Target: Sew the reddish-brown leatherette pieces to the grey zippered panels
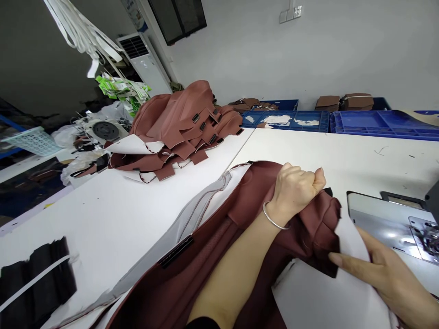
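"So, in the head view, how are the hands set?"

"Left hand (298, 185) curled into a fist over the cover (247, 205); whether cloth is caught inside, I can't tell. Right hand (387, 274) pinches the cover's far edge, thumb on the dark face, fingers behind it."

"What makes for good handling there?"

"I'd say a firm pinch close to the edge, with the bunched part smoothed so no fold gets trapped. The fist should steady the cloth without dragging it, and both hands do well to mind the machine (380, 228) nearby."

"And the cover, where does it lie?"

"Across the white table (103, 224), from the near left up toward the machine."

"How does it look?"

"Dark red-brown, smooth, crumpled by the hands. Grey lining (195, 210) shows along its left side, and a black strip (176, 250) sits on the rim. A lighter brown pile (178, 114) stands well apart, behind."
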`<state>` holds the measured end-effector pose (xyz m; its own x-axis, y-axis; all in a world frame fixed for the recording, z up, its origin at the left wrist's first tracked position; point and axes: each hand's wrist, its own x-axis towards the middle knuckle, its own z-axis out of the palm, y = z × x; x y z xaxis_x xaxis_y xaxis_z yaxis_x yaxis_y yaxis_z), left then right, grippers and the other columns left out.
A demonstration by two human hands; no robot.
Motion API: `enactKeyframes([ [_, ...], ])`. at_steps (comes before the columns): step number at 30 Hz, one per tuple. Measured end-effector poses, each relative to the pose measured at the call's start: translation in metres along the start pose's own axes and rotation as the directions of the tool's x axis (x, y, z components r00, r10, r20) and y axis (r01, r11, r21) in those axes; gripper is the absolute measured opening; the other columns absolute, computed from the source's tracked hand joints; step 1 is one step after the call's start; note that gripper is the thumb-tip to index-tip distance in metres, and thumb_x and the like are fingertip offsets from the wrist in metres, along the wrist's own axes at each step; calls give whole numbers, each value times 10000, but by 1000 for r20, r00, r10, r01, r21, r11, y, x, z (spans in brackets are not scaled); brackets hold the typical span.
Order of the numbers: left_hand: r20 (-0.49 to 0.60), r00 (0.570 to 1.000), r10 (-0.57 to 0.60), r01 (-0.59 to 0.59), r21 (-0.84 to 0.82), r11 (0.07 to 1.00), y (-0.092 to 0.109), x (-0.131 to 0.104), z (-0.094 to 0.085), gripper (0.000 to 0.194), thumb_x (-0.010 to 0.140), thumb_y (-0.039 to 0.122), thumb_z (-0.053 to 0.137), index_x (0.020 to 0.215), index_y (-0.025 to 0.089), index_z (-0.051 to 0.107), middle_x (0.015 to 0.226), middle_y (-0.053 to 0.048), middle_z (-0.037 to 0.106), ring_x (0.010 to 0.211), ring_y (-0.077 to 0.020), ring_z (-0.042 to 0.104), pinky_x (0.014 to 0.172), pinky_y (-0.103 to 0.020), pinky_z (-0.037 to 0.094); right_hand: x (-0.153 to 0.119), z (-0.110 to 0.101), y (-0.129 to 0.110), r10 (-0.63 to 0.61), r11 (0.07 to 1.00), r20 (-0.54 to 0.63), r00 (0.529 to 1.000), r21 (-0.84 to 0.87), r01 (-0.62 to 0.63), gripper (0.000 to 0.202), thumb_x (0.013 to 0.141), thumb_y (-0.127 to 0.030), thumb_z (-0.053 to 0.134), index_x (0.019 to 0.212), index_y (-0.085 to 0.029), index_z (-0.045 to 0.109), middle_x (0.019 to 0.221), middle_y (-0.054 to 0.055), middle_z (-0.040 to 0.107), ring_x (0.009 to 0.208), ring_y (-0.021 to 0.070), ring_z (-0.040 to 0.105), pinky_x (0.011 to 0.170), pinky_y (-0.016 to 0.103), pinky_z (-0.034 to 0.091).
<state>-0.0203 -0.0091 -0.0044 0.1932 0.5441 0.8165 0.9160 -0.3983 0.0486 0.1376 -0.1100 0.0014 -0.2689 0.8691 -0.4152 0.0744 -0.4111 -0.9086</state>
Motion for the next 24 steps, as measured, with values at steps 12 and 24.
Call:
enactKeyframes([
  [12, 260, 965, -24, 115, -343, 932, 4, 9, -13, 359, 953, 349, 434, 719, 157, 627, 775, -50, 642, 835, -176, 581, 795, -320, 436, 0, -22, 40, 201, 979, -219, 955, 66, -191, 214, 569, -350, 670, 681, -221, 542, 545, -19, 568, 510, 192, 521, 482, 283, 416],
  [24, 526, 836, 154, 154, -496, 855, 7, 1, -125, 332, 936, 418, 455, 890, 193, 693, 919, -12, 681, 917, -160, 612, 863, -276, 433, -22, 16, -1, 127, 871, -246, 961, 491, 11, 381, 474, -251, 740, 832, -204, 619, 650, 0, 647, 574, 231, 613, 521, 303, 499],
])
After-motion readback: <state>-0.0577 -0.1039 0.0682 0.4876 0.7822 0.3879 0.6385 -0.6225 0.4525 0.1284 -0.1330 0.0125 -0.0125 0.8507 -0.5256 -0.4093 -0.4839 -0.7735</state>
